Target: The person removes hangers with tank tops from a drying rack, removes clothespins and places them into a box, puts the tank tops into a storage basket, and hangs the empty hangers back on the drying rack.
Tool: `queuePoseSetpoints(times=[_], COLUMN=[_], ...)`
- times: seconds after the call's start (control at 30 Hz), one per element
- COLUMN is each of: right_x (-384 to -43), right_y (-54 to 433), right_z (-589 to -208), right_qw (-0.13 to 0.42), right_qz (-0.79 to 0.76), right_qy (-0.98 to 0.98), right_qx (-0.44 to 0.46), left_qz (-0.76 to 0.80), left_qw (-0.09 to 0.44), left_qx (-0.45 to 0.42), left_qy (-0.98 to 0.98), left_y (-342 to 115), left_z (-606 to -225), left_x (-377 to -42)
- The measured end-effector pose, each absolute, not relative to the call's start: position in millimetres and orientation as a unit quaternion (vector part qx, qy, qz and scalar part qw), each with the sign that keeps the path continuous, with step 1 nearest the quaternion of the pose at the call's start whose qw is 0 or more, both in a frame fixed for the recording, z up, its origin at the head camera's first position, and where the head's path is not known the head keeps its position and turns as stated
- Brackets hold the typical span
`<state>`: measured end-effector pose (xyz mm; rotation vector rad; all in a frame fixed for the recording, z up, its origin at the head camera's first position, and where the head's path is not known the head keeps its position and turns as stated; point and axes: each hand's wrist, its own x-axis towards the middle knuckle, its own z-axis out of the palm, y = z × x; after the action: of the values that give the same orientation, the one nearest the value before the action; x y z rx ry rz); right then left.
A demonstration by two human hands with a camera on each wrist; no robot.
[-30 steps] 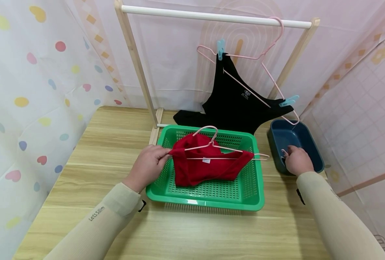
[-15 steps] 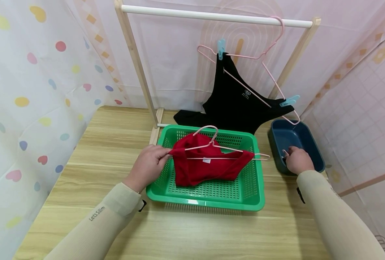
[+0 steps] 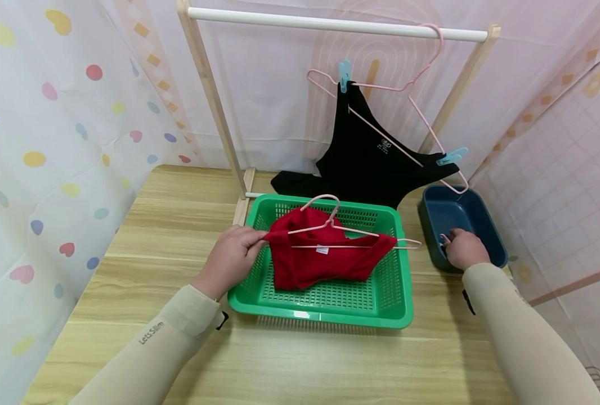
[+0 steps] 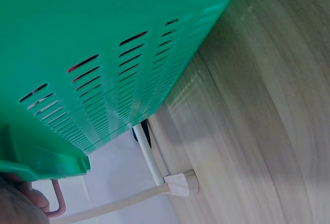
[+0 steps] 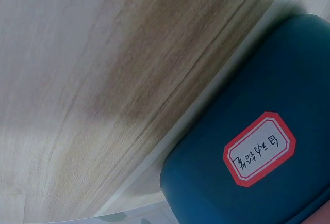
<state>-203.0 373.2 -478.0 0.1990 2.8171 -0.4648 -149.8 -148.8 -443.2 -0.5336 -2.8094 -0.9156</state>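
Red sleeveless garment lies in the green perforated basket on the bench, a pink hanger threaded under both straps. Left hand pinches the left strap corner, thumb against fingers. Right hand curled at the near left of the blue bin, apparently pinching a small pale-pink piece, perhaps a peg; fingertips partly hidden.

Risks, as judged: right strap looks unsecured, the hanger's end jutting past it; a tug left could draw the hanger out of it. A loosened left pinch might free that corner. Black garment droops behind the basket from its tilted hanger; a basket shoved far could snag it.

Against the earlier frames: almost nothing. Both hands and garments unchanged; only a slight drift in framing.
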Motion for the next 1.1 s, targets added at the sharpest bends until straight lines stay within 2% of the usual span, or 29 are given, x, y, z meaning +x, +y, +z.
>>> queuePoseSetpoints(times=[1.1], right_x=[-206.3], right_y=[376.8], right_z=[-475.3], right_qw=[0.173], right_qz=[-0.144], right_qy=[0.97], right_qx=[0.097], left_qz=[-0.303], left_qw=[0.074], left_qx=[-0.184], left_qy=[-0.932], left_y=[-148.7], left_z=[-444.0], left_x=[-150.3])
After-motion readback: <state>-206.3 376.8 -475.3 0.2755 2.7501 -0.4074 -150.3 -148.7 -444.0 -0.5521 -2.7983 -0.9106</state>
